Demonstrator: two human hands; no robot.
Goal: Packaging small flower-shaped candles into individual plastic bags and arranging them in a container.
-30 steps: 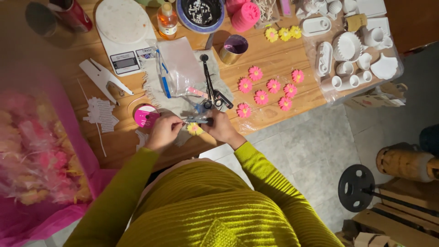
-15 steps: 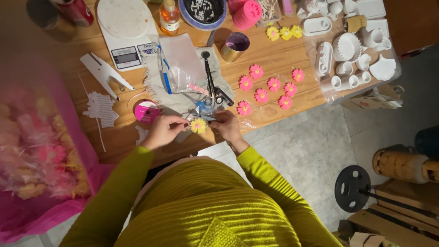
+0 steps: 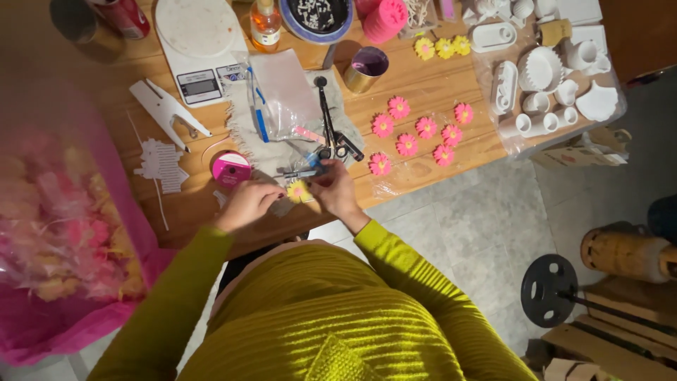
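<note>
**Both hands meet on a small yellow flower at the table's near edge**

The left hand [image 3: 247, 204] and the right hand [image 3: 334, 189] come together over the wooden table [image 3: 423, 92], fingertips pinched on a yellow flower [image 3: 298, 191] held between them, just above the near edge. Whether clear wrap covers it cannot be told.

Behind the hands a grey cloth [image 3: 282, 152] carries black scissors [image 3: 328, 123] and a clear zip bag [image 3: 282, 95]. A pink ribbon spool [image 3: 230, 169] sits just left of the cloth. A gold tin [image 3: 367, 69] stands open with a purple inside. A dark bowl [image 3: 314, 17] with a blue rim holds small white pieces. Seven pink flowers [image 3: 426, 128] lie on clear film, three yellow ones farther back. At the person's left, a pink bag [image 3: 63, 233] is full of wrapped pink and yellow flowers. White moulds [image 3: 543, 70] lie on plastic at the right.
</note>
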